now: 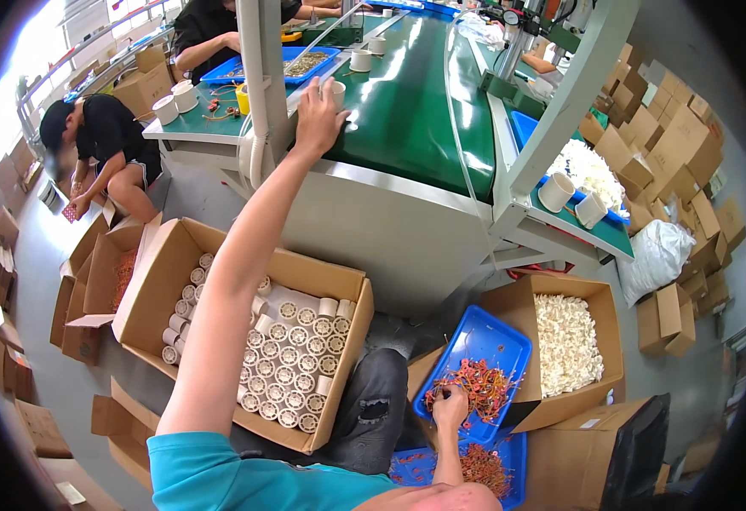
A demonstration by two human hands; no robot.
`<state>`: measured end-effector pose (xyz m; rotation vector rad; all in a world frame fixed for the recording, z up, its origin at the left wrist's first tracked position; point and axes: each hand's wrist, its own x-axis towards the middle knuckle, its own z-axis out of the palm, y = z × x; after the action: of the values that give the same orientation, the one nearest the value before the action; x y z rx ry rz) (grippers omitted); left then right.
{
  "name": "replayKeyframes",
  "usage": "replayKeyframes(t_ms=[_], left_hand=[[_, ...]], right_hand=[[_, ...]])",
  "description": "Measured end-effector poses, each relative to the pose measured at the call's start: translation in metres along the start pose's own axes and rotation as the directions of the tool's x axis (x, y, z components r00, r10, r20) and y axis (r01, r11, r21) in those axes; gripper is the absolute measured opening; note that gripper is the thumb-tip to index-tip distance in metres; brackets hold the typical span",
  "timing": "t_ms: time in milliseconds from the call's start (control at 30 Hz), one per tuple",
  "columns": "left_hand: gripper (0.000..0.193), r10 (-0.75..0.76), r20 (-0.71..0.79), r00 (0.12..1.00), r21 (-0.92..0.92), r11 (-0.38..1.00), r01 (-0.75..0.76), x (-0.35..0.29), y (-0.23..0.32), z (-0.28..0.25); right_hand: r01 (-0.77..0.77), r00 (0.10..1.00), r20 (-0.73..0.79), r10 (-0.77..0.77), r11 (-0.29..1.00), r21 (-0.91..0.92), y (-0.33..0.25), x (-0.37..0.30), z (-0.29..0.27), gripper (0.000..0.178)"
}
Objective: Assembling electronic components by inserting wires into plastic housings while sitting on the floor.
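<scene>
My left hand [318,117] stretches far forward to the near end of the green conveyor belt [424,102]. Its fingers are curled around a white cylindrical plastic cup [339,90], partly hidden behind them. Low on the right, my right hand [450,410] is in a blue tray [496,328], its fingers closed among small red and orange wired parts [479,383]. What those fingers pinch cannot be made out. Under my left arm, a cardboard box [352,341] holds rows of white round plastic pieces [288,356].
More white cups [361,60] stand along the belt's left side. A box of small white parts [569,345] is at right, beside another blue tray of wired parts [485,468]. A metal post [261,94] rises near my left arm. One person crouches [109,145] at left; another works behind.
</scene>
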<state>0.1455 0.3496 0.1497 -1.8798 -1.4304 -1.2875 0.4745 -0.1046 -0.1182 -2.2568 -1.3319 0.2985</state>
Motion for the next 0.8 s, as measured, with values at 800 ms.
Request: replayKeyframes(t_ms=[800], left_hand=[[0.06, -0.336, 0.693, 0.638, 0.277, 0.941, 0.195, -0.407, -0.13, -0.081]], right_hand=[[-0.112, 0.986, -0.117, 0.122, 0.99, 0.09, -0.021, 0.01, -0.097, 0.03]])
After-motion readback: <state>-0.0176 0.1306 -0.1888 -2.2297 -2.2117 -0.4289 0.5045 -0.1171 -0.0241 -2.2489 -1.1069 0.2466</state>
